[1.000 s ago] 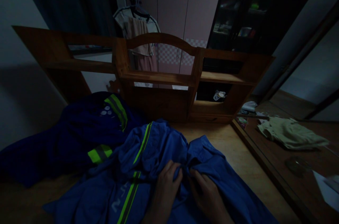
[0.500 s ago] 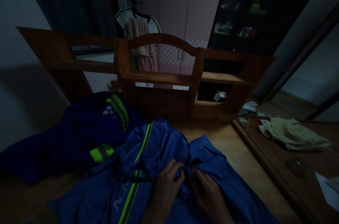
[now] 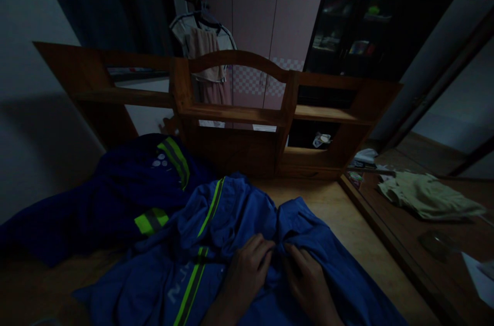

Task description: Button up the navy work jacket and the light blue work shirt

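Observation:
A blue work jacket with yellow-green and grey reflective stripes lies spread and rumpled in front of me. My left hand pinches its fabric near the middle, fingers curled and closed. Close beside it on the right, my right hand is also closed on the cloth, thumb and fingers drawn together. The fingertips are partly buried in dark folds, so the exact spot gripped is hard to see. Against the wall at left lies a darker blue garment with similar stripes, touching the jacket's edge.
A wooden headboard with shelves stands behind the garments, on a pale wooden surface. Beyond the raised edge at right are a light green cloth, a glass object and white paper. Clothes hang on a rack behind.
Both hands have shifted very slightly and the fingers have moved closer together at the cloth. The jacket lies nearly the same; the whole view has drifted a little.

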A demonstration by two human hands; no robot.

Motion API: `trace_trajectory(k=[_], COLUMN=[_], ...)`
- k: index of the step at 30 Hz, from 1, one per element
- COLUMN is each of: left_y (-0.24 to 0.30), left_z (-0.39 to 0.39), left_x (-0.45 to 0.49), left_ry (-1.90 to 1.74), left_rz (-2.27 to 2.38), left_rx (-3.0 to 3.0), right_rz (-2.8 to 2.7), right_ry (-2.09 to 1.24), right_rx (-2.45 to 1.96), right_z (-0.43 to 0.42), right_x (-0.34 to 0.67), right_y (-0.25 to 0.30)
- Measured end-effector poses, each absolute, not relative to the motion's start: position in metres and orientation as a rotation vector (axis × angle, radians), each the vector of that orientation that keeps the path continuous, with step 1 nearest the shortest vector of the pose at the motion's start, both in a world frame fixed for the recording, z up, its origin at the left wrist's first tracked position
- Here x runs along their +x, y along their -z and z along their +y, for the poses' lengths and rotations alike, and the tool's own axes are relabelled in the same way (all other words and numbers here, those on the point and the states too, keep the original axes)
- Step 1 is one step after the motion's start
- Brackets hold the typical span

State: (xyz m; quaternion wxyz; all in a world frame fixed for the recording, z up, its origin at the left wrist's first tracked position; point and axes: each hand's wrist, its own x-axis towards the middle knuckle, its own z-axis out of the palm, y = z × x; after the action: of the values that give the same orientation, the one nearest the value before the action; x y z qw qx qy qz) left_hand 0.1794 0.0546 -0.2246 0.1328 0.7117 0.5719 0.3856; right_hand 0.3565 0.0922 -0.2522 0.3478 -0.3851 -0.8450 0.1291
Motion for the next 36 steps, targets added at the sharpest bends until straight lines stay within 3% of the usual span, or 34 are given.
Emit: trace_trajectory(k=[36], left_y=[0.2158], left_z=[0.0538], left_x=[0.1836], left_ry=[-1.174], left_rz=[1.684], left_rx=[2.001], right_rz=[-2.144], right_ry=[-0.336], right_rx=[-0.987], right_z=[0.0947], right_x=[0.3542], right_y=[0.252])
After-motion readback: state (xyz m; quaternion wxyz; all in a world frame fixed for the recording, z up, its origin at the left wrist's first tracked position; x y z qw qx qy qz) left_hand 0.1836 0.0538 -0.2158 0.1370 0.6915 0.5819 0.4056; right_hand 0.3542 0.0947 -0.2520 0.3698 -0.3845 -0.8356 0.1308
